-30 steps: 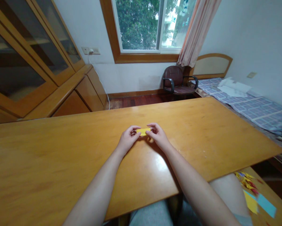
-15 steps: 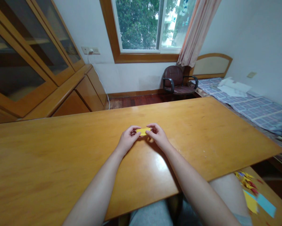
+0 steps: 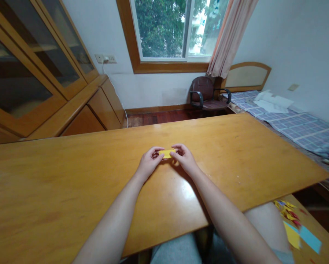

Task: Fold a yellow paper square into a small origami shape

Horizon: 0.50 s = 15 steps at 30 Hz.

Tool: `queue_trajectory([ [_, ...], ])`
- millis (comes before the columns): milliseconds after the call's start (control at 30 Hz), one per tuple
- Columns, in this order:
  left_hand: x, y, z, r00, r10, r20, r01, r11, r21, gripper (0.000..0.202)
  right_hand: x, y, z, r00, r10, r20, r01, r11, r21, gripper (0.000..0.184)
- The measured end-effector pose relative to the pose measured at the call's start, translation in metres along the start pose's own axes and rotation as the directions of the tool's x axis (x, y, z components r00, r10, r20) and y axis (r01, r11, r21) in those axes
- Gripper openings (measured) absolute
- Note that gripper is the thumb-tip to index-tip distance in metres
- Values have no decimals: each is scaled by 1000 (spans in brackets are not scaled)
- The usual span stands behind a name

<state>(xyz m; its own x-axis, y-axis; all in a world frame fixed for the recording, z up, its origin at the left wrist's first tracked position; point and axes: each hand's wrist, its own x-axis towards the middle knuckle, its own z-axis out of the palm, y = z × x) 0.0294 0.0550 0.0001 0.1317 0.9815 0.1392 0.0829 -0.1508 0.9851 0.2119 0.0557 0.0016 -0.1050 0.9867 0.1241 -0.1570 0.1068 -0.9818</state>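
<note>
Between my two hands is a small yellow piece of folded paper [image 3: 166,154], held lengthwise a little above the table [image 3: 93,176]. My left hand [image 3: 151,158] pinches its left end, thumb in front and fingers behind. At the right end, my right hand [image 3: 184,157] grips it the same way. Both hands are closed on the paper, and the fingertips behind it are partly hidden. A shadow falls on the wood below my right hand.
At lower right, beside my leg, a lower wooden surface [image 3: 321,231] bears yellow sheets [image 3: 292,236], a light blue sheet [image 3: 310,239] and a pile of yellow and red folded paper pieces [image 3: 288,212]. An office chair [image 3: 204,93] stands beyond the table, a bed [image 3: 299,124] to the right.
</note>
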Motion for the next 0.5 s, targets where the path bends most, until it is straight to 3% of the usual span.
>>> queue_trajectory([
  [500,-1,2,0,1000,15,0,-15,999,41,28,0,1,-1,1000,8,-6,-8,1000,-9,35],
])
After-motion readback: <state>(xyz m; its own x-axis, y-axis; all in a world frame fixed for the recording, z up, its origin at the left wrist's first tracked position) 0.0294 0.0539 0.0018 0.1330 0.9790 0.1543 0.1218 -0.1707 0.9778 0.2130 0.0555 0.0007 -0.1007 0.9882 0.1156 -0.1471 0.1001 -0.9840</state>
